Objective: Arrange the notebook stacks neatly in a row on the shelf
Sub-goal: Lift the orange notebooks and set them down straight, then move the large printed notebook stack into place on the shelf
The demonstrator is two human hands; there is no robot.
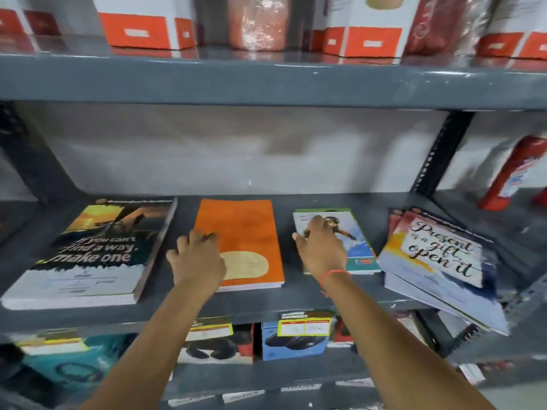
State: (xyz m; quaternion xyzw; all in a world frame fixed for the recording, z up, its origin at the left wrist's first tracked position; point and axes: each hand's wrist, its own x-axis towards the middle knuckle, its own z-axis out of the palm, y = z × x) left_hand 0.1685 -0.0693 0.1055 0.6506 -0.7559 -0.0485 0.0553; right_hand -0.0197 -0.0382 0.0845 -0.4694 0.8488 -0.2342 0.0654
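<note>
Grey metal shelf [266, 313], four notebook stacks in a row: quote-cover stack [88, 253] toward the left edge, orange stack [251, 232], illustrated stack [355, 232], and lettered stack [438, 261] askew, overhanging the front edge at right. Left hand [196, 258] rests loosely curled on the orange stack; right hand [321, 247] presses fingers spread on the illustrated stack. Step: squaring the middle stacks. Next likely calls for straightening the lettered stack.
</note>
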